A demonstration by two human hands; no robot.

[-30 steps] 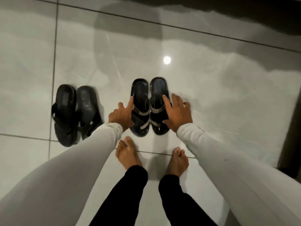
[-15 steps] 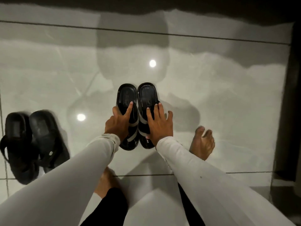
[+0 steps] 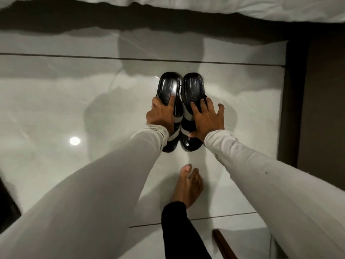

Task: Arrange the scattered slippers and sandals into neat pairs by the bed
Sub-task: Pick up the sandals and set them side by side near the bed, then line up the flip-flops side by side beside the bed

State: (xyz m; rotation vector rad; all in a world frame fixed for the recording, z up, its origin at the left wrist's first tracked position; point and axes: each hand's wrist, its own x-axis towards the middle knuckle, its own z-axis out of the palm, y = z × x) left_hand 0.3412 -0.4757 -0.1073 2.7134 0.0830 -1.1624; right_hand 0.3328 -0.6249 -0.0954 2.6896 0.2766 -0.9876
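View: looking down from the person's head at a glossy pale tiled floor (image 3: 56,101).
Sandals: a black pair with pale straps, left sandal (image 3: 170,90) and right sandal (image 3: 192,88), side by side and touching, heels toward the far side.
Left hand (image 3: 160,114): grip closed over the left sandal, thumb along its outer edge and a finger pressed on the insole.
Right hand (image 3: 207,118): grip open, lying flat on the right sandal's strap with fingers spread; it presses rather than clasps.
Bed: white bedding (image 3: 224,6) now fills the far edge, a dark shadow beneath it.
Changed: a second ago the bed was out of view and another dark pair lay at the left; now that pair is out of frame, and the held pair sits in the far half of the floor, near the bed.
Meaning: this pair looks already matched and nearly placed; likely only a final nudge toward the bed remains.
Foot: one bare foot (image 3: 188,186) stands near, just behind the sandals.
Right side: a dark upright panel (image 3: 291,101).
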